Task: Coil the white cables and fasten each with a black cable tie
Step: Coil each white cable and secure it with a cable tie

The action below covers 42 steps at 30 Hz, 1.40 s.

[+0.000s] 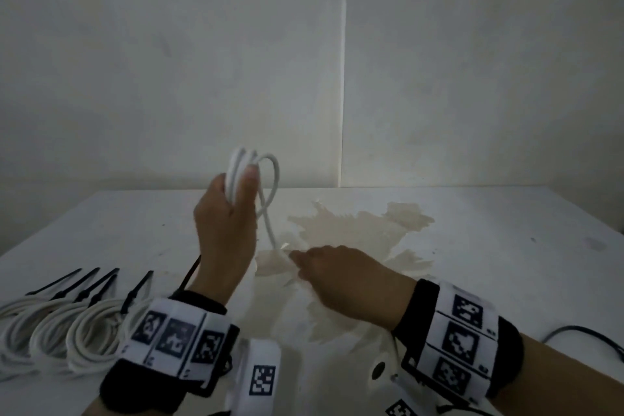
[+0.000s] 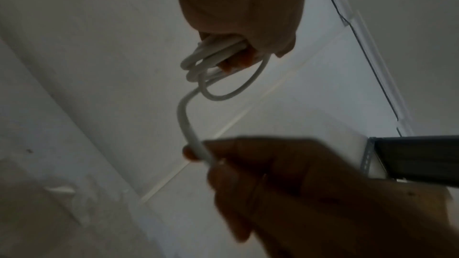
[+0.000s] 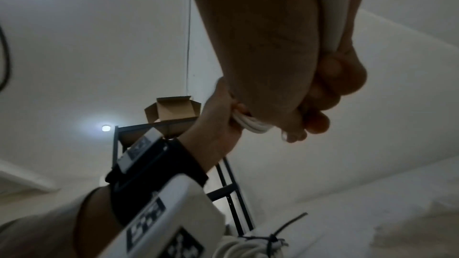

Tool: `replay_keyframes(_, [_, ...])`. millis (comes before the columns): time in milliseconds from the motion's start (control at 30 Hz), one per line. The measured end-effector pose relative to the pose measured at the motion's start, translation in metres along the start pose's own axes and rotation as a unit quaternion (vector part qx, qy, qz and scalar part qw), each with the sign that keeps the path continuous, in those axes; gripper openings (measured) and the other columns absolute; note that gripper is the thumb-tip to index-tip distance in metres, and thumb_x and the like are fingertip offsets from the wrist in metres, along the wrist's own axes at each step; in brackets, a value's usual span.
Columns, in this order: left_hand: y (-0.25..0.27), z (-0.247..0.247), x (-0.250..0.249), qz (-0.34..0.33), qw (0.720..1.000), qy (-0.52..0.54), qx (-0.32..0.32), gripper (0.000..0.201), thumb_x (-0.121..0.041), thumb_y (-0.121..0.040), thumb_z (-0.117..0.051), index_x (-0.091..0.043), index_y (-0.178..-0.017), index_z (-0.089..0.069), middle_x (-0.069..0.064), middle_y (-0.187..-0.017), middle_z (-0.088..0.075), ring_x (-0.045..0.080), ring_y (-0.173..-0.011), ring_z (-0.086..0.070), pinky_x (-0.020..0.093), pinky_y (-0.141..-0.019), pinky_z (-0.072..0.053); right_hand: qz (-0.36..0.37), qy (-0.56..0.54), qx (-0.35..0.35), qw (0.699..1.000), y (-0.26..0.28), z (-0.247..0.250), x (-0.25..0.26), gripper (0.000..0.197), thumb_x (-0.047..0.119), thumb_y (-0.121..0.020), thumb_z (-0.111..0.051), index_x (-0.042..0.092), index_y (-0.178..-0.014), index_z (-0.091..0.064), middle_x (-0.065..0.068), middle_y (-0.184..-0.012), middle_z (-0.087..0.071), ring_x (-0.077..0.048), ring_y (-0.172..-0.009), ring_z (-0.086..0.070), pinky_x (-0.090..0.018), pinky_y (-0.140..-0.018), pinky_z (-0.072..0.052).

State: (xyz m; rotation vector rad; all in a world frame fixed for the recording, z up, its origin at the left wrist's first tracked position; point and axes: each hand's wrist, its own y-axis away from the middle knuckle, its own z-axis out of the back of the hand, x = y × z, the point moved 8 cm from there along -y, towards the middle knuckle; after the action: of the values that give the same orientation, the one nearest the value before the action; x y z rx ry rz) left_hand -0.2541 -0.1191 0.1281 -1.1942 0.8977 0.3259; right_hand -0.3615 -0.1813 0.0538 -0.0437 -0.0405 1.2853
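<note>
My left hand (image 1: 236, 189) is raised above the white table (image 1: 506, 246) and grips a small coil of white cable (image 1: 241, 164) between thumb and fingers. A loose loop hangs off the coil, and its tail (image 1: 270, 230) runs down to my right hand (image 1: 294, 257), which pinches the tail low over the table. In the left wrist view the coil (image 2: 211, 60) sits in the left hand (image 2: 248, 46), and the tail (image 2: 188, 125) reaches the right hand (image 2: 211, 162). The right wrist view shows cable (image 3: 332, 7) held in the right hand (image 3: 320, 105).
Several finished white coils (image 1: 54, 331) fastened with black cable ties (image 1: 84, 284) lie at the near left. A tan stain (image 1: 358, 230) spreads over the table's middle. A black cord (image 1: 574, 334) lies at the near right. A metal shelf (image 3: 233, 193) carries a cardboard box (image 3: 174, 111).
</note>
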Motion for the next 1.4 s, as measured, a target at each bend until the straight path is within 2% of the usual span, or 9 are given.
replay_keyframes(167, [0.016, -0.026, 0.007, -0.006, 0.988, -0.067, 0.140, 0.041, -0.054, -0.082, -0.049, -0.017, -0.065, -0.050, -0.001, -0.051, -0.054, 0.013, -0.049, -0.054, 0.019, -0.048, -0.040, 0.055, -0.030, -0.065, 0.996, 0.005, 0.045, 0.021, 0.024, 0.020, -0.097, -0.042, 0.008, -0.116, -0.051, -0.011, -0.112, -0.058, -0.030, -0.096, -0.057, -0.035, -0.076, -0.042])
replay_keyframes(333, [0.029, -0.044, 0.015, 0.075, 0.964, -0.030, 0.254, 0.043, -0.042, -0.086, -0.050, -0.008, -0.060, -0.052, -0.001, -0.044, -0.052, 0.009, -0.038, -0.048, 0.020, -0.043, -0.039, 0.077, -0.105, -0.162, 0.978, 0.013, 0.076, 0.006, 0.019, 0.026, -0.089, -0.059, 0.008, -0.093, -0.061, -0.003, -0.084, -0.061, -0.021, -0.069, -0.054, -0.025, -0.057, -0.030])
replay_keyframes(500, [0.044, -0.055, 0.030, 0.096, 0.942, -0.052, 0.317, 0.052, -0.035, -0.096, -0.038, -0.016, -0.048, -0.041, -0.006, -0.042, -0.042, 0.006, -0.039, -0.037, 0.023, -0.047, -0.031, 0.019, -0.184, -0.100, 0.978, 0.009, 0.072, -0.024, 0.023, 0.019, -0.071, -0.076, 0.014, -0.083, -0.058, 0.003, -0.070, -0.058, -0.008, -0.059, -0.049, -0.026, -0.061, -0.042])
replay_keyframes(733, [0.051, -0.053, 0.038, 0.182, 0.913, -0.017, 0.365, 0.053, -0.028, -0.096, -0.043, -0.014, -0.045, -0.040, -0.004, -0.033, -0.037, 0.006, -0.031, -0.034, 0.017, -0.039, -0.031, -0.070, -0.220, -0.031, 0.972, 0.017, 0.053, -0.060, 0.015, 0.030, -0.068, -0.080, 0.020, -0.075, -0.070, 0.014, -0.062, -0.058, -0.004, -0.062, -0.054, -0.025, -0.065, -0.046])
replay_keyframes(900, [0.059, -0.058, 0.030, 0.215, 0.874, 0.040, 0.434, 0.044, -0.032, -0.077, -0.063, -0.022, -0.038, -0.045, -0.005, -0.036, -0.036, 0.008, -0.033, -0.031, 0.016, -0.037, -0.028, -0.086, -0.346, -0.039, 0.934, 0.020, 0.045, -0.070, 0.017, 0.028, -0.064, -0.082, 0.016, -0.070, -0.072, -0.007, -0.066, -0.068, -0.007, -0.057, -0.055, -0.025, -0.062, -0.043])
replay_keyframes(1033, [0.062, -0.060, 0.031, 0.205, 0.878, 0.030, 0.431, 0.025, -0.032, -0.067, -0.064, -0.019, -0.048, -0.054, -0.002, -0.039, -0.039, 0.011, -0.034, -0.035, 0.018, -0.039, -0.031, -0.080, -0.388, -0.038, 0.917, 0.021, 0.041, -0.070, 0.017, 0.024, -0.064, -0.083, 0.012, -0.070, -0.072, -0.016, -0.068, -0.068, -0.014, -0.058, -0.057, -0.027, -0.062, -0.044])
replay_keyframes(1233, [0.040, -0.043, 0.037, 0.192, 0.922, 0.014, 0.335, 0.039, -0.030, -0.070, -0.066, -0.021, -0.036, -0.048, -0.002, -0.037, -0.037, 0.013, -0.033, -0.034, 0.021, -0.038, -0.031, -0.081, -0.433, -0.008, 0.898, 0.029, 0.048, -0.086, 0.019, 0.009, -0.065, -0.082, 0.013, -0.081, -0.073, -0.007, -0.065, -0.065, -0.011, -0.058, -0.057, -0.024, -0.062, -0.043])
replay_keyframes(1300, [0.028, -0.033, 0.043, 0.186, 0.937, -0.013, 0.297, 0.047, -0.022, -0.079, -0.071, -0.021, -0.039, -0.045, -0.001, -0.037, -0.036, 0.012, -0.033, -0.033, 0.020, -0.038, -0.030, -0.081, -0.450, 0.015, 0.889, 0.033, 0.049, -0.091, 0.022, 0.005, -0.065, -0.080, 0.015, -0.084, -0.074, -0.006, -0.068, -0.066, -0.015, -0.063, -0.058, -0.030, -0.067, -0.045])
replay_keyframes(1400, [0.020, -0.024, 0.052, 0.184, 0.946, -0.051, 0.260, 0.043, -0.018, -0.084, -0.065, -0.013, -0.049, -0.041, -0.001, -0.040, -0.034, 0.011, -0.033, -0.031, 0.020, -0.039, -0.029, -0.109, -0.409, 0.010, 0.906, 0.035, 0.047, -0.102, 0.023, 0.005, -0.071, -0.076, 0.019, -0.088, -0.073, 0.006, -0.070, -0.070, -0.011, -0.068, -0.064, -0.022, -0.071, -0.047])
